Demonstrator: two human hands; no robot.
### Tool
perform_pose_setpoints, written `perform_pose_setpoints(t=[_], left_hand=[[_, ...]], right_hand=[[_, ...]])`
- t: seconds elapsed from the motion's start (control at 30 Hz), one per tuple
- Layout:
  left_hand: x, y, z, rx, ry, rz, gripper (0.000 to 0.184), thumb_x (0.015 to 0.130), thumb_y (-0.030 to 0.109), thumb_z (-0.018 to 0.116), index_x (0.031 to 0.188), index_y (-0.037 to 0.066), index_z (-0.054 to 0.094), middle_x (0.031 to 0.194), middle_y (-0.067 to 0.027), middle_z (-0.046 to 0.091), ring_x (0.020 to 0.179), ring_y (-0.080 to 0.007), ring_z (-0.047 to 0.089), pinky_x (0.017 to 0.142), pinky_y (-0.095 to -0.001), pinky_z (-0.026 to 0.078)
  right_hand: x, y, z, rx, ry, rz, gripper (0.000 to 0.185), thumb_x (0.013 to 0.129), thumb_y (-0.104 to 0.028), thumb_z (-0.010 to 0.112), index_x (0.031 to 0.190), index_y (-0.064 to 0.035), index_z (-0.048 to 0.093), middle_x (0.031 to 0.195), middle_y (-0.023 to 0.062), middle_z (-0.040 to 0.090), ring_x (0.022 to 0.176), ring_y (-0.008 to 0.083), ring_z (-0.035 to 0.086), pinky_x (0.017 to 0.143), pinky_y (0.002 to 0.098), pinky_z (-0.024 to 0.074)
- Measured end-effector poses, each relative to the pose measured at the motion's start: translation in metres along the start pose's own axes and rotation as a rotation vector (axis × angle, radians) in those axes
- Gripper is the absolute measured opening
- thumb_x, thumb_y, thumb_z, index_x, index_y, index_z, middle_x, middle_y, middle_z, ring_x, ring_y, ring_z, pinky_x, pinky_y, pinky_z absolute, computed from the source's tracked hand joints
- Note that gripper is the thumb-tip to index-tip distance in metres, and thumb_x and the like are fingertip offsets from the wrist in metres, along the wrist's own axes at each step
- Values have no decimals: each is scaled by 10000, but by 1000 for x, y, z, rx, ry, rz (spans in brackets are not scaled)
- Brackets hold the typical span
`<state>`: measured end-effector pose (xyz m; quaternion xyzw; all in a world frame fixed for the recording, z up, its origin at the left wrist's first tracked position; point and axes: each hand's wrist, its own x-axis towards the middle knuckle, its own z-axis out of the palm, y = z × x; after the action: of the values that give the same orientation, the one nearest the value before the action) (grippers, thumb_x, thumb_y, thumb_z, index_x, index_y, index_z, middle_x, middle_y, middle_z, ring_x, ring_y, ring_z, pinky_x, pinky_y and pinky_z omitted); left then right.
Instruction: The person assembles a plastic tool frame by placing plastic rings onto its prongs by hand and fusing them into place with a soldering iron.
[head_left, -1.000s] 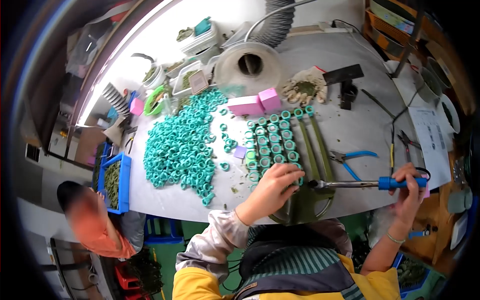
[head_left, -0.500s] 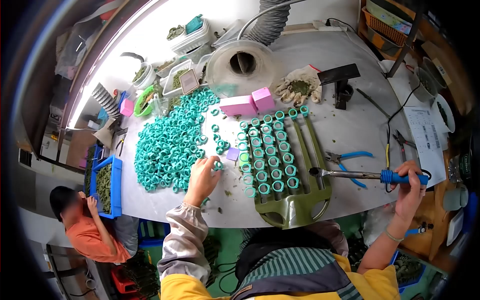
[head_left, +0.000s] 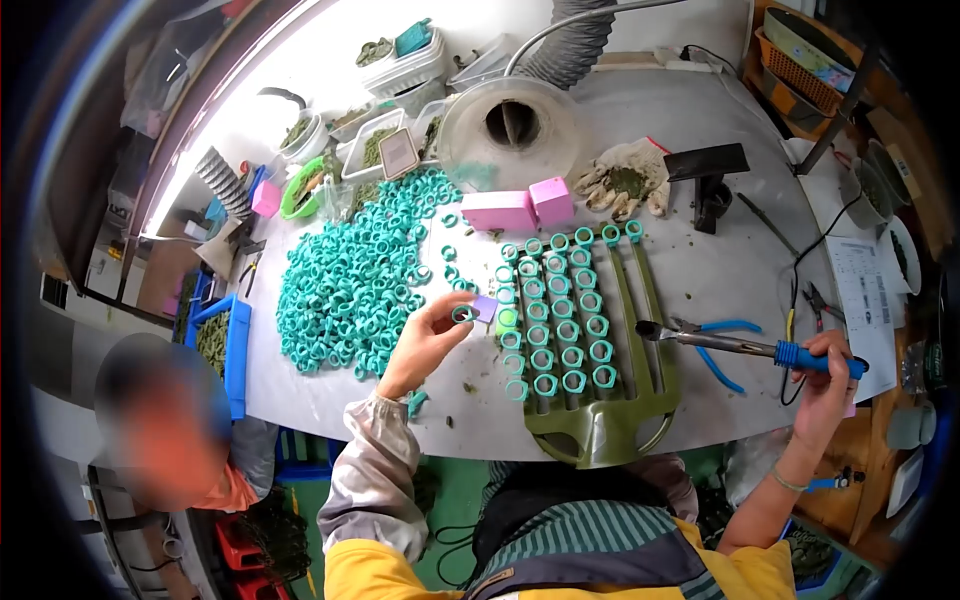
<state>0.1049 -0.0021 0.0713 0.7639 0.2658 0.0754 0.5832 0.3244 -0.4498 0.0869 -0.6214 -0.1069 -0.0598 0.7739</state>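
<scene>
Between the thumb and fingers of my left hand (head_left: 425, 345) is a teal ring (head_left: 464, 314), held beside a small purple block (head_left: 484, 308). My right hand (head_left: 825, 385) grips the blue handle of a soldering iron (head_left: 725, 343). Its dark, wide tip hovers over the right bars of an olive-green slotted rack (head_left: 598, 432). Rows of teal rings stand along the rack's left bars, with a few at its far end. A large heap of loose teal rings (head_left: 345, 290) lies left of my left hand.
Blue-handled pliers (head_left: 722, 375) lie beyond the iron. Pink blocks (head_left: 498, 211), a suction hood (head_left: 512, 125), a stained glove (head_left: 628, 180) and a black stand (head_left: 708, 185) are farther back. A co-worker (head_left: 165, 425) sits at the left by a blue bin (head_left: 238, 350).
My left hand has lifted the teal ring and moved right and slightly away, nearer the purple block. The iron stays over the rack. The co-worker has shifted, and the whole view has moved slightly.
</scene>
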Motion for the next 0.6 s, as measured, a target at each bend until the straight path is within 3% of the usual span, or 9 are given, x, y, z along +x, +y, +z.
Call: perform_pose_setpoints(t=[0.1, 0.23, 0.37, 0.47, 0.6], left_hand=[[11, 15, 6, -66, -82, -97, 286, 934, 65, 714, 1217, 27, 717, 1097, 36, 642, 813, -16, 474, 703, -175, 378], [35, 38, 43, -30, -109, 83, 315, 937, 129, 741, 1229, 17, 703, 1085, 7, 597, 837, -41, 503, 758, -210, 418], [68, 50, 90, 226, -156, 432, 299, 940, 19, 681, 1238, 35, 688, 1183, -48, 614, 914, -80, 602, 732, -240, 516], [86, 64, 119, 292, -188, 378, 261, 936, -19, 650, 1190, 26, 696, 1194, -73, 636, 928, -152, 672, 786, -291, 555], [107, 47, 137, 378, -147, 586, 254, 914, -34, 656, 1157, 25, 699, 1176, -92, 648, 898, -220, 689, 788, -321, 561]], right_hand=[[2, -4, 10, 35, -38, 21, 258, 969, -209, 558, 853, 12, 625, 890, 98, 614, 669, 154, 583, 541, 254, 479], [4, 7, 24, 45, -27, 8, 251, 993, -166, 540, 870, 32, 634, 888, 113, 643, 667, 162, 604, 578, 276, 511], [9, 19, 40, 21, -81, -15, 255, 1020, -145, 514, 906, 46, 639, 895, 114, 645, 694, 170, 638, 625, 283, 536], [12, 33, 46, 31, -140, -28, 242, 1023, -129, 513, 922, 48, 643, 916, 113, 645, 697, 170, 645, 635, 286, 546], [14, 44, 52, 38, -130, -20, 230, 1023, -105, 511, 931, 61, 642, 957, 114, 642, 703, 174, 662, 645, 284, 560]])
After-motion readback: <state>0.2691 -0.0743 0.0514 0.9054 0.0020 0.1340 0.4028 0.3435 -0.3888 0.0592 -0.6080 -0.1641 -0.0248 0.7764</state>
